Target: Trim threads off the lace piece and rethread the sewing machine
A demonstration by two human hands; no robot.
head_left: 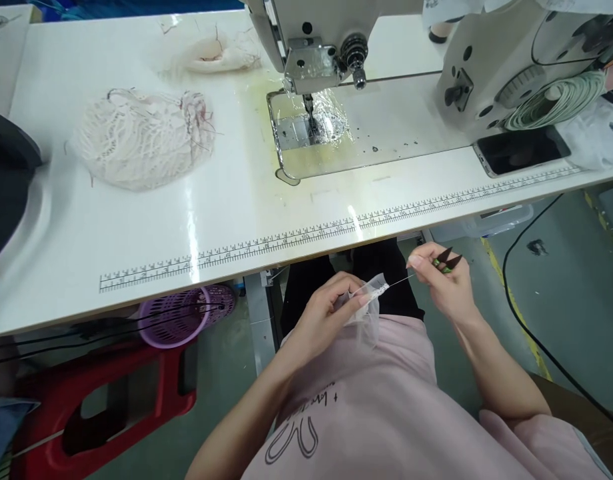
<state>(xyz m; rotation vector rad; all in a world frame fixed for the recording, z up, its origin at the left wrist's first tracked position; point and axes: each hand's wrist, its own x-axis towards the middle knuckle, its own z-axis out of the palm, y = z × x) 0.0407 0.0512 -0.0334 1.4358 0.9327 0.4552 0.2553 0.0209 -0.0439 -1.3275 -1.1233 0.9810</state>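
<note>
Over my lap, below the table edge, my left hand pinches a piece of sheer white fabric with a narrow lacy edge. A thin thread stretches taut from the corner of that fabric toward my right hand. Thumb and forefinger of the right hand are pressed together on the thread's end. Tucked in the same palm is a pair of thread snips, dark blades pointing up and away, a bit of green showing between my fingers. The rest of the snips is hidden by the hand.
A sewing machine stands on the white table, its needle over the metal plate. White lace pieces lie left of it. A phone lies at right. Below are a purple basket and a red stool.
</note>
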